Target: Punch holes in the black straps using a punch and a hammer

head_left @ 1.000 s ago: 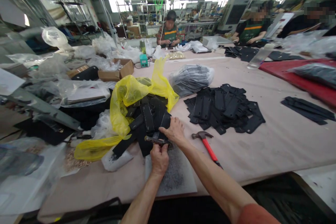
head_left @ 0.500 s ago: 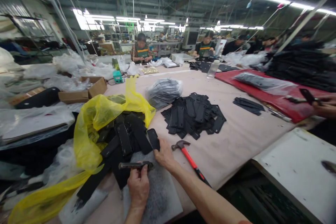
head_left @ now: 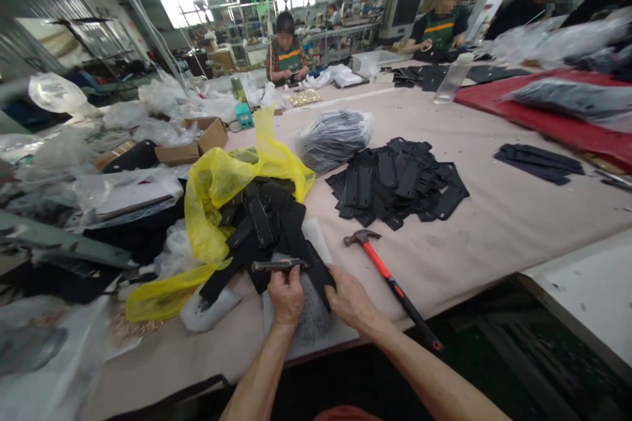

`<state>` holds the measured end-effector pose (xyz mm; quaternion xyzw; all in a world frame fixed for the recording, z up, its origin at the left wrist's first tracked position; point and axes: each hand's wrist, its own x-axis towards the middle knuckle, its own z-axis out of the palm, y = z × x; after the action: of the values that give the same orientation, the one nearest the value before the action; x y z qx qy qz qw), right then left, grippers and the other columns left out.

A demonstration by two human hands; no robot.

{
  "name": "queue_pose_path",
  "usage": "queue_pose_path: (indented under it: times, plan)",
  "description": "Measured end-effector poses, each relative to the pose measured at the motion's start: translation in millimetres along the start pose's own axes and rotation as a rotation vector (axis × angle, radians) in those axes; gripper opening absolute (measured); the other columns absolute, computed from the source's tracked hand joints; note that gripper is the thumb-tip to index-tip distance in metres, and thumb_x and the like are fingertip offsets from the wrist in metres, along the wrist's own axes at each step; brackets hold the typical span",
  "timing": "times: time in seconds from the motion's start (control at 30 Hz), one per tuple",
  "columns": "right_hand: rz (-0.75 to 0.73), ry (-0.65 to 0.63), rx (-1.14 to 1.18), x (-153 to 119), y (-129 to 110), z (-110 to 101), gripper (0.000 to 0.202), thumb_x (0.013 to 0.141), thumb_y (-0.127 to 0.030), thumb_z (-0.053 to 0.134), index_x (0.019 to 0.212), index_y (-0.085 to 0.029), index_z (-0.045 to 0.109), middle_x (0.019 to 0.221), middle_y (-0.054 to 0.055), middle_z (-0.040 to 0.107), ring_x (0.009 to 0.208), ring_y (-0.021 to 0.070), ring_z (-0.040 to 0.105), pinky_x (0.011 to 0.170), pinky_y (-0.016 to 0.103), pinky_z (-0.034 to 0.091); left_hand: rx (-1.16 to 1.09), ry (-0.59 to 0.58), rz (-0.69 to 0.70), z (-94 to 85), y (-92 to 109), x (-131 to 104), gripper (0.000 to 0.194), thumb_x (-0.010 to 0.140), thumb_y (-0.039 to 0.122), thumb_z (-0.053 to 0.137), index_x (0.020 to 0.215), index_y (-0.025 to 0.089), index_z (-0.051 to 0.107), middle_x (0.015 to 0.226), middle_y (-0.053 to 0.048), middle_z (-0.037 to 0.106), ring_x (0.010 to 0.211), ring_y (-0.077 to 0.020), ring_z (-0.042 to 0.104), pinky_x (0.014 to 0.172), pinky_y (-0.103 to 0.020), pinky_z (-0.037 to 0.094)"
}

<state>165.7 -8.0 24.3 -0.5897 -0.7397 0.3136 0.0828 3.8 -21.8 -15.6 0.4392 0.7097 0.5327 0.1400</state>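
Note:
My left hand (head_left: 286,296) is closed round a dark metal punch-like tool (head_left: 269,266), held sideways; its exact kind I cannot make out. In my right hand (head_left: 351,300) the fingers grip the edge of a long black strip (head_left: 317,268), which slants over a grey-white board (head_left: 312,325). A claw hammer (head_left: 382,266) with a red and black handle lies to the right of my right hand. Beyond my hands, black pieces (head_left: 261,220) spill from a yellow plastic bag (head_left: 202,210). A pile of black pieces with holes (head_left: 395,181) lies farther right.
A clear bag of dark pieces (head_left: 336,138) stands behind the pile. More black strips (head_left: 539,161) lie at right, near a red sheet (head_left: 548,118). A cardboard box (head_left: 212,137) and plastic wrap are at left. Co-workers sit across the table (head_left: 478,250).
My right hand has come down nearer the board; the black piece it held raised has given way to a long slanting strip. My left hand still holds the metal tool. The view has shifted.

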Motion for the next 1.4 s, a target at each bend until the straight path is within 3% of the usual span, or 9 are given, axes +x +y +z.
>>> queue_pose_path:
  times: [0.1,0.23,0.37,0.5,0.63,0.73,0.87,1.07,1.4]
  plan:
    - [0.045,0.015,0.017,-9,-2,2,0.06,0.088,-0.024,0.047,0.146,-0.014,0.037,0.114,0.015,0.069,0.102,0.0251,0.065,0.091,0.033,0.044,-0.041,-0.039,0.022,1.9,15,2,0.022,0.087,0.036,0.058,0.097,0.019,0.067,0.096,-0.008,0.074,0.094,-0.0226,0.069,0.088,-0.034,0.053]
    - [-0.036,-0.033,0.019,-10,1,0,0.06,0.086,-0.023,0.047,0.145,-0.017,0.041,0.11,0.014,0.07,0.1,0.0265,0.066,0.089,0.035,0.045,-0.082,-0.149,0.029,22.3,35,21,0.019,0.084,0.033,0.06,0.094,0.019,0.066,0.091,-0.007,0.074,0.086,-0.021,0.07,0.081,-0.032,0.054]
    - [0.01,-0.006,0.174,-10,10,-3,0.056,0.085,-0.018,0.043,0.141,-0.018,0.048,0.114,0.013,0.069,0.1,0.0236,0.066,0.089,0.032,0.046,-0.037,-0.217,-0.004,40.7,30,46,0.014,0.078,0.026,0.061,0.09,0.02,0.064,0.084,-0.005,0.073,0.078,-0.02,0.069,0.074,-0.03,0.054]
    - [0.114,0.072,0.328,-17,17,1,0.05,0.087,-0.017,0.039,0.136,-0.016,0.052,0.112,0.011,0.07,0.097,0.0204,0.067,0.084,0.028,0.048,0.038,-0.126,-0.016,30.1,12,65,0.017,0.079,0.029,0.061,0.091,0.018,0.065,0.084,-0.006,0.073,0.08,-0.0216,0.07,0.076,-0.031,0.054]
    - [0.163,0.107,0.209,-23,11,5,0.047,0.092,-0.021,0.038,0.138,-0.014,0.049,0.116,0.013,0.068,0.099,0.0223,0.067,0.088,0.03,0.047,0.115,-0.014,-0.028,9.6,5,76,0.018,0.077,0.032,0.063,0.087,0.017,0.065,0.081,-0.006,0.072,0.079,-0.0224,0.069,0.074,-0.032,0.053]
    - [0.172,0.048,0.001,-25,3,4,0.05,0.095,-0.03,0.042,0.142,-0.012,0.044,0.104,0.016,0.071,0.094,0.0264,0.069,0.085,0.034,0.048,0.092,-0.065,-0.025,5.1,8,74,0.018,0.078,0.032,0.063,0.088,0.017,0.065,0.08,-0.005,0.072,0.077,-0.021,0.068,0.074,-0.031,0.053]
    - [0.155,0.0,-0.157,-26,-2,-1,0.055,0.096,-0.038,0.044,0.143,-0.011,0.041,0.093,0.016,0.072,0.087,0.029,0.07,0.078,0.037,0.049,0.0,-0.192,0.011,13.4,15,58,0.017,0.082,0.029,0.06,0.092,0.017,0.066,0.087,-0.005,0.072,0.084,-0.02,0.069,0.08,-0.031,0.053]
    - [0.102,-0.031,-0.134,-27,2,-3,0.055,0.095,-0.037,0.045,0.145,-0.014,0.039,0.093,0.015,0.072,0.086,0.029,0.07,0.076,0.037,0.048,-0.085,-0.366,0.061,28.1,18,42,0.015,0.085,0.026,0.057,0.092,0.019,0.068,0.09,-0.004,0.072,0.084,-0.0182,0.068,0.08,-0.029,0.053]
    - [0.053,-0.091,-0.102,-30,2,-2,0.062,0.095,-0.032,0.047,0.15,-0.011,0.032,0.096,0.017,0.072,0.092,0.0299,0.068,0.081,0.037,0.048,-0.054,-0.402,0.073,32.3,20,42,0.017,0.084,0.029,0.057,0.092,0.019,0.069,0.092,-0.005,0.072,0.088,-0.0196,0.068,0.085,-0.032,0.055]
